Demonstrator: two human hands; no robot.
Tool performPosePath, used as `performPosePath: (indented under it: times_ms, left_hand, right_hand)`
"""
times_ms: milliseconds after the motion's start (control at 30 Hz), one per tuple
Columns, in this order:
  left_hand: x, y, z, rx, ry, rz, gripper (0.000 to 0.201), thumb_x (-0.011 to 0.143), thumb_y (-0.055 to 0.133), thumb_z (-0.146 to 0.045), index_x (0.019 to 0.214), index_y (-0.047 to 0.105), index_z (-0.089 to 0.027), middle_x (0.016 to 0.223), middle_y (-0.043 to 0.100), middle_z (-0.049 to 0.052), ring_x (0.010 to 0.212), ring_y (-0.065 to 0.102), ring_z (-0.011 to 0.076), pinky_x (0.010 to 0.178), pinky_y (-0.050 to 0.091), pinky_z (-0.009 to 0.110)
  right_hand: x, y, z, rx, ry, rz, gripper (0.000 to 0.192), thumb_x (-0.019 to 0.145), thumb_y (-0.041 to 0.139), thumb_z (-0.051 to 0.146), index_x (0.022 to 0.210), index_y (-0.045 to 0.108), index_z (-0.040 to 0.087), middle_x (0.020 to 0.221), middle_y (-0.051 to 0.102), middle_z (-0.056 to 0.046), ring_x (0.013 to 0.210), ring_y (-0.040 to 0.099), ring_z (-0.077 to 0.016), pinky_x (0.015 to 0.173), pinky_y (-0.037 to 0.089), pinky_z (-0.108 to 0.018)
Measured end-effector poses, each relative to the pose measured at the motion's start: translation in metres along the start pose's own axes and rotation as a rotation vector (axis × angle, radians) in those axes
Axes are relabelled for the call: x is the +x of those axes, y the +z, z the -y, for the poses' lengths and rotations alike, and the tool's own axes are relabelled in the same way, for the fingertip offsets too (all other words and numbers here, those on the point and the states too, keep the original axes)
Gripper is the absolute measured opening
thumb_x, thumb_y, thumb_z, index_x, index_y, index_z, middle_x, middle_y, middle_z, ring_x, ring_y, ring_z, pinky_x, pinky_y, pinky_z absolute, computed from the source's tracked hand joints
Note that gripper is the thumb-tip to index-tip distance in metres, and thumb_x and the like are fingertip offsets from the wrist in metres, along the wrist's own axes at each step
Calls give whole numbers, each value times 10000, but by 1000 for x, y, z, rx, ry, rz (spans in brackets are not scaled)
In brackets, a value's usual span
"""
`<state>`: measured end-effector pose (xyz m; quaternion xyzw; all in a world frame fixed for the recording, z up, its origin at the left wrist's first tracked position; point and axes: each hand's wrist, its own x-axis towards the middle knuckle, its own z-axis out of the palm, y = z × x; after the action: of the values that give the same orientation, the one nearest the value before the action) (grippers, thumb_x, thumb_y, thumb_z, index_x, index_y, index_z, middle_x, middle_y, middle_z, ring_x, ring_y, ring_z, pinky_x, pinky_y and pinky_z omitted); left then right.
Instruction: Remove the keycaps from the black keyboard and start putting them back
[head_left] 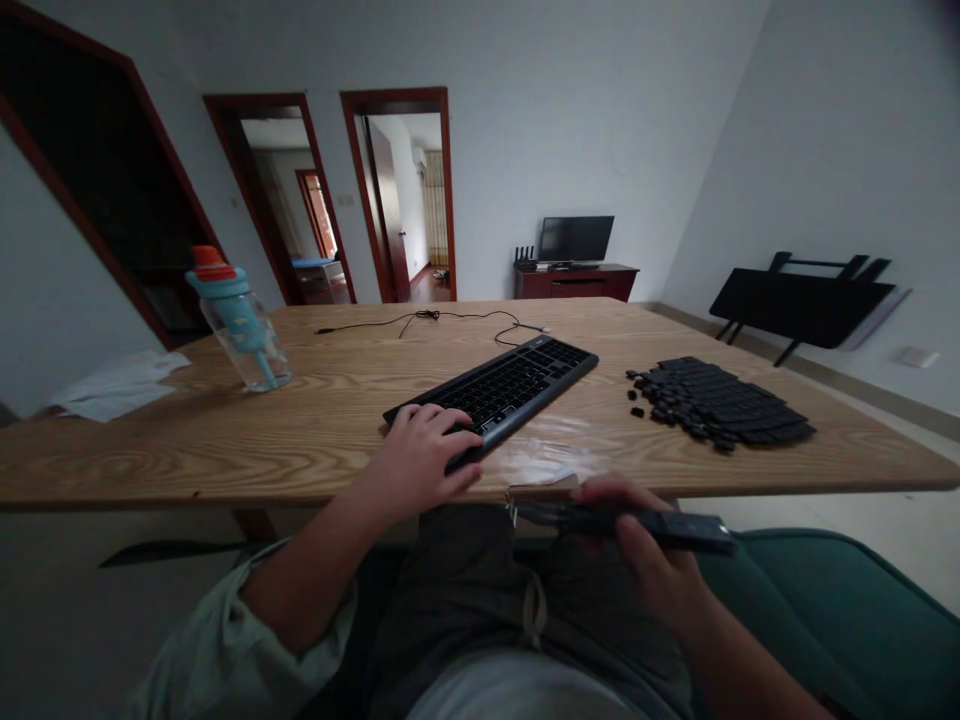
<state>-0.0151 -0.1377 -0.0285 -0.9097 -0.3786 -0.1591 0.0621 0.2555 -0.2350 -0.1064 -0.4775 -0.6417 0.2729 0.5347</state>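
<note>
A black keyboard (517,385) lies slanted on the wooden table (330,440). My left hand (424,455) is over its near left end, fingers curled on the keys and thumb at the front edge, holding it. Just off the table's front edge, above my lap, my right hand (652,545) is closed around a slim black tool (694,530). Its narrow dark end points left and is blurred, so its exact kind is unclear. A clear, shiny film-like patch (544,445) lies on the table by the keyboard's near side.
Flat black pieces (724,400) are fanned in a pile at the right, with small black bits (636,411) beside it. A thin black cable (427,315) runs along the back. At left stand a clear bottle (244,330) with an orange-red cap and white tissues (120,385).
</note>
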Motion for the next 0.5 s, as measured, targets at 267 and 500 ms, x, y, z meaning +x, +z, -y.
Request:
performPosePath:
  times_ms: [267, 500]
  left_hand:
    - [-9, -26, 116, 194, -309, 97, 351, 872, 567, -376, 1164, 750, -308, 1354, 640, 84, 1247, 551, 348, 1061, 381, 527]
    - [84, -42, 143, -134, -294, 116, 508, 870, 545, -488, 1243, 688, -175, 1249, 701, 106, 1088, 650, 258, 991, 470, 345]
  right_hand:
    - [-80, -12, -77, -440, -127, 44, 432, 859, 623, 400, 1291, 647, 397, 1164, 743, -74, 999, 738, -284, 793, 646, -396]
    - [-97, -16, -179, -840, -355, -284, 398, 879, 571, 292, 1267, 645, 340, 1373, 642, -108, 1261, 604, -368, 1065, 439, -685]
